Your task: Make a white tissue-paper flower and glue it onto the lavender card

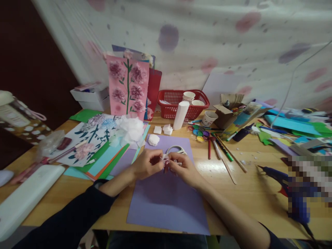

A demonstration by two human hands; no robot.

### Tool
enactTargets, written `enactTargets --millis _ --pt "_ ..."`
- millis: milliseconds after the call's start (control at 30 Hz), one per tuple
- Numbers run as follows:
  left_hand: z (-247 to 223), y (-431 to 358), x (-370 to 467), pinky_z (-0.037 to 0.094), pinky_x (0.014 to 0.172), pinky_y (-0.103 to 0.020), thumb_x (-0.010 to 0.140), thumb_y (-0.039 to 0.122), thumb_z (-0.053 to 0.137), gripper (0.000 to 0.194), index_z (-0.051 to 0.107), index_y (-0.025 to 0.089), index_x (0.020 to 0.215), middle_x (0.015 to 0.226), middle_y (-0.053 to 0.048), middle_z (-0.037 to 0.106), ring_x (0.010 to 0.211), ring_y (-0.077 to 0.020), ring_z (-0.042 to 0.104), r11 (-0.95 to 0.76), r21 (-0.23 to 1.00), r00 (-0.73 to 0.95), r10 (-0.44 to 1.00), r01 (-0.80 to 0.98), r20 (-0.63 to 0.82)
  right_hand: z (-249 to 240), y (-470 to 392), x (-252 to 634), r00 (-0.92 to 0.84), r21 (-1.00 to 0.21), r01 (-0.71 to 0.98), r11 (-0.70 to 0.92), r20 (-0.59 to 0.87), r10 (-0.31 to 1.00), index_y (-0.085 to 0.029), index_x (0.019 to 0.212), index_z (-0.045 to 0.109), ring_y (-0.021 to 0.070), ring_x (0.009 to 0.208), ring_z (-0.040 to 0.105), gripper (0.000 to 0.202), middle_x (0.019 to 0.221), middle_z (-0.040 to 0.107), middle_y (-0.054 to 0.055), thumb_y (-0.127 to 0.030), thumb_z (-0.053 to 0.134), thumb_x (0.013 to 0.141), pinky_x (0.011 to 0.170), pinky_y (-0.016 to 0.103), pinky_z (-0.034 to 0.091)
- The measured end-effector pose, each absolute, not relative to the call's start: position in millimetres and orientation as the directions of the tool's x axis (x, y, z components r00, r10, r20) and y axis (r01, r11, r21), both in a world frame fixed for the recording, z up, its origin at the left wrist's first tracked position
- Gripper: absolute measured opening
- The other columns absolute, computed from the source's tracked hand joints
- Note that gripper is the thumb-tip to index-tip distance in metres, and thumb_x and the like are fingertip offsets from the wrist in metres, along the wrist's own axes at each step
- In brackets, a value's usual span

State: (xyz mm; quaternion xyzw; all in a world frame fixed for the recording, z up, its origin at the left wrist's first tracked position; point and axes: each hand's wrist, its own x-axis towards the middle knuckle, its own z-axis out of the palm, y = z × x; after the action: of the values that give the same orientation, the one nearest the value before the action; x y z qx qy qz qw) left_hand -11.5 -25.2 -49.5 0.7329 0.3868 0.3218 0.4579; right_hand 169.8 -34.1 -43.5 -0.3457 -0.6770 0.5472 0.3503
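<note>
My left hand (145, 164) and my right hand (185, 167) meet over a purple sheet of paper (166, 207). Between them is a small crumpled piece of white and pinkish-purple tissue paper (166, 166), pinched in the fingertips of both. Its exact shape is partly covered by my fingers. Just beyond my right hand lie scissors with pale handles (176, 148), their blades hidden. A round white tissue paper bundle (154, 139) rests at the sheet's far left corner. Behind it are small stacks of white paper squares (167, 129).
A white roll (181, 116) stands before a red basket (171, 112) holding paper cups. Pink flower artwork (128, 86) leans behind crumpled white tissue (131, 129) at left. Brushes (216, 148) and paint pots (199, 139) lie to the right, with a blue glue gun (277, 176) farther right.
</note>
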Motion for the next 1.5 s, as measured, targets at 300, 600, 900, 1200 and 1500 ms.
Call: enactTargets --millis 300,600,900,1200,1500 --pt "-44.3 -21.6 -9.9 0.037 0.046 -0.020 0.087 0.038 0.048 0.032 0.045 0.018 0.062 0.048 0.005 0.049 0.044 -0.0083 0.047 -0.220 0.958 0.317 0.936 0.186 0.154 -46.6 -29.8 169.3 -0.424 -0.994 0.034 0.107 0.082 0.902 -0.017 0.065 0.057 0.0077 0.047 0.042 0.030 0.057 0.057 -0.001 -0.039 0.054 0.085 0.046 0.021 0.032" --pt "-41.3 -5.3 -16.6 0.045 0.046 -0.020 0.075 0.038 0.062 0.024 0.054 0.016 0.066 0.055 0.003 0.055 0.047 -0.0092 0.051 -0.048 0.985 0.094 0.994 -0.164 0.064 -50.5 -22.1 168.8 -0.232 -1.000 -0.003 0.008 0.008 0.973 -0.019 0.063 0.052 0.0074 0.042 0.035 0.025 0.050 0.051 -0.004 -0.039 0.051 0.078 0.043 0.021 0.024" --pt "-42.7 -11.5 -8.7 0.056 0.064 -0.033 0.065 0.040 0.070 0.027 0.062 0.014 0.067 0.071 -0.004 0.063 0.067 -0.0172 0.063 0.166 0.984 0.336 0.932 -0.062 -0.136 -50.5 -23.9 168.1 -0.333 -0.982 0.133 0.131 0.080 0.940 -0.018 0.055 0.053 0.0104 0.054 0.042 0.025 0.053 0.049 -0.003 -0.031 0.056 0.076 0.054 0.024 0.030" --pt "-39.3 32.1 -64.9 0.048 0.064 -0.033 0.077 0.034 0.055 0.020 0.050 0.018 0.066 0.059 0.002 0.050 0.059 -0.0151 0.054 -0.112 0.962 -0.284 0.941 0.250 0.184 -49.3 -18.8 166.1 -0.354 -0.880 -0.338 -0.334 -0.210 0.911 -0.015 0.081 0.063 0.0044 0.040 0.028 0.026 0.053 0.044 -0.007 -0.041 0.063 0.077 0.038 0.019 0.017" --pt "-35.8 0.3 -31.8 0.039 0.097 -0.039 0.074 0.018 0.069 0.014 0.062 0.022 0.085 0.095 -0.003 0.063 0.100 -0.0221 0.056 -0.462 0.657 -0.115 0.760 0.596 0.639 -44.4 -10.7 173.6 -0.504 -0.407 -0.685 -0.604 -0.334 0.796 -0.008 0.105 0.059 0.0198 0.081 0.070 0.041 0.092 0.071 0.017 -0.040 0.035 0.098 0.072 0.030 0.057"
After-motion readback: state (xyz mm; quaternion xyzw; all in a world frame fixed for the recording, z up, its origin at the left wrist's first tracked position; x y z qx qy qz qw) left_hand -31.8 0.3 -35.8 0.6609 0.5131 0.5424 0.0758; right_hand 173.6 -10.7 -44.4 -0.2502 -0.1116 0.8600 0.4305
